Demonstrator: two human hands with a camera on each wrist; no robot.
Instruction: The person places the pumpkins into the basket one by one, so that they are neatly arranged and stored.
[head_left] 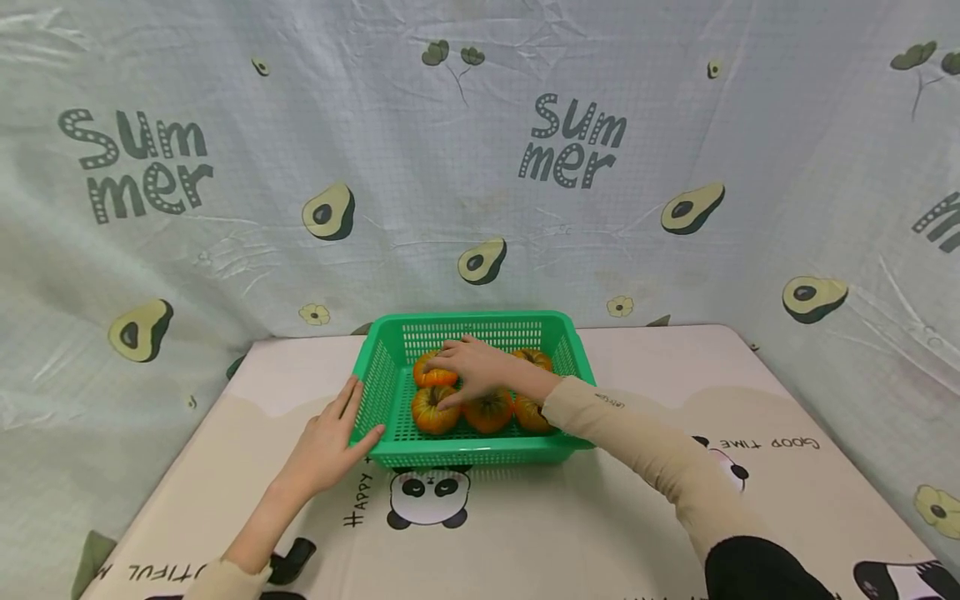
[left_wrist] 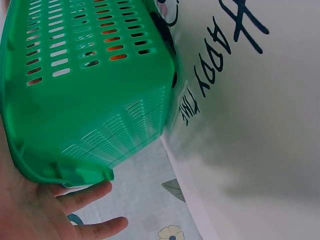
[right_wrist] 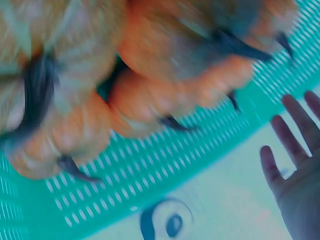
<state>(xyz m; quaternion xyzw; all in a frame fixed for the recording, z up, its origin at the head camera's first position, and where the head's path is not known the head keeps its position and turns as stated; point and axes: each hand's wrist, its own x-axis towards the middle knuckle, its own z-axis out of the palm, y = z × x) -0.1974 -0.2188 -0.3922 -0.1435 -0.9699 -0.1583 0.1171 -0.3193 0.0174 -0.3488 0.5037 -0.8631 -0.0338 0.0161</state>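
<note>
A green plastic basket (head_left: 472, 446) with slotted walls holds several small orange pumpkins (head_left: 435, 411) with dark stems. My left hand (head_left: 327, 442) rests against the basket's left side near the front corner, thumb spread toward the front rim. In the left wrist view, straight fingers (left_wrist: 87, 196) show by the rim of the basket (left_wrist: 75, 105). My right hand (head_left: 480, 367) is over the pumpkins inside the basket, fingers spread and reaching left. The right wrist view is blurred; pumpkins (right_wrist: 65, 130) fill its upper left, and the right hand's fingers (right_wrist: 290, 140) are extended apart from them.
The basket stands on a pale table cover (head_left: 465, 550) printed with pandas and lettering. Behind it and at both sides hangs a light sheet (head_left: 405, 167) with avocado prints. A black cuff (head_left: 761, 571) is on the right sleeve.
</note>
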